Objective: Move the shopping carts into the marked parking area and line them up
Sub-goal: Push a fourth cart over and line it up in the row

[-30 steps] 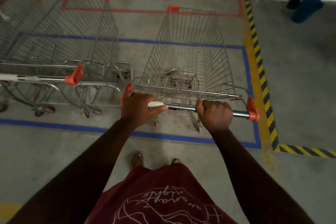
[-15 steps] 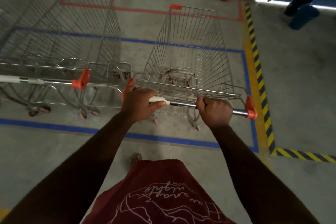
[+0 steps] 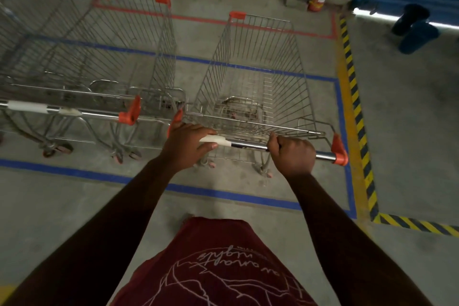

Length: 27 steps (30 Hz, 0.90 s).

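Grey concrete floor (image 3: pixel 402 131) carries a blue-taped rectangular parking bay (image 3: pixel 223 194). At frame centre, a silver wire shopping cart (image 3: pixel 258 77) stands inside it; left hand (image 3: pixel 185 146) and right hand (image 3: pixel 293 154) both grip its chrome handlebar (image 3: pixel 248 144). Second silver wire cart (image 3: pixel 104 57) stands alongside, centre left.

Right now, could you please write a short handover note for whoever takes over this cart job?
Left hand and right hand both grip the handle bar of the rightmost cart.
That cart stands inside the blue floor outline, beside the parked cart on its left.
Done: cart brought into the bay.
Left: square it up with its neighbour, then let go.
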Tool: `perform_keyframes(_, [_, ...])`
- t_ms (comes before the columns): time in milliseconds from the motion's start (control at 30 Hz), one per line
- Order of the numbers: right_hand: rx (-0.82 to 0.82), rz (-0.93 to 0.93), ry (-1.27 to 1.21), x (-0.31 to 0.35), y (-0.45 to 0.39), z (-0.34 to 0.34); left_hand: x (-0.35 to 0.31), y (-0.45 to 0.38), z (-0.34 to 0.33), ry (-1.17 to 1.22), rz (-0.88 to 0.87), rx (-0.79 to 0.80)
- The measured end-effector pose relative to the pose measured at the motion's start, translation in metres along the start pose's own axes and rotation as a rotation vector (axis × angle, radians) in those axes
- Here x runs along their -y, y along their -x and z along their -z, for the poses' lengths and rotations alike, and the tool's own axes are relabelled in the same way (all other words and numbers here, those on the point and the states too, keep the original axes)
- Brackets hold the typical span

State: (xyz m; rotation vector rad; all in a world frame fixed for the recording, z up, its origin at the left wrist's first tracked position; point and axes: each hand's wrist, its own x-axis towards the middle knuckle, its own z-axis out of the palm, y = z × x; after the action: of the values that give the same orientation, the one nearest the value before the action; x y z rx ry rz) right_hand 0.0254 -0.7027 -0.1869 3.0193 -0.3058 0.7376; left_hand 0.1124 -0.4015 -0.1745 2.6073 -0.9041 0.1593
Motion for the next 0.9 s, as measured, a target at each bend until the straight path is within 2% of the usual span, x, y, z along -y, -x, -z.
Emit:
perform_keyframes(233, [-0.045,0.037,-0.048,0.017,-0.006,0.001,0.026,0.016,0.010,0.084,-0.018,-0.002])
perform_keyframes(467, [-0.033,0.036,-0.042,0.028,-0.017,-0.004,0.073,0.036,0.036,-0.134,0.057,-0.319])
perform_keyframes(500, [-0.028,0.035,-0.044,0.028,-0.019,-0.006,0.080,0.037,0.037,-0.151,0.133,-0.304])
perform_keyframes(567, [-0.016,0.018,-0.051,0.029,-0.023,-0.010,0.090,0.039,0.036,-0.098,0.260,-0.172])
perform_keyframes(633, [-0.006,-0.002,-0.048,0.033,-0.027,-0.016,0.099,0.041,0.030,-0.045,0.250,-0.094])
perform_keyframes(900, [-0.012,0.016,-0.019,0.038,-0.033,-0.017,0.095,0.042,0.035,-0.068,0.237,-0.153])
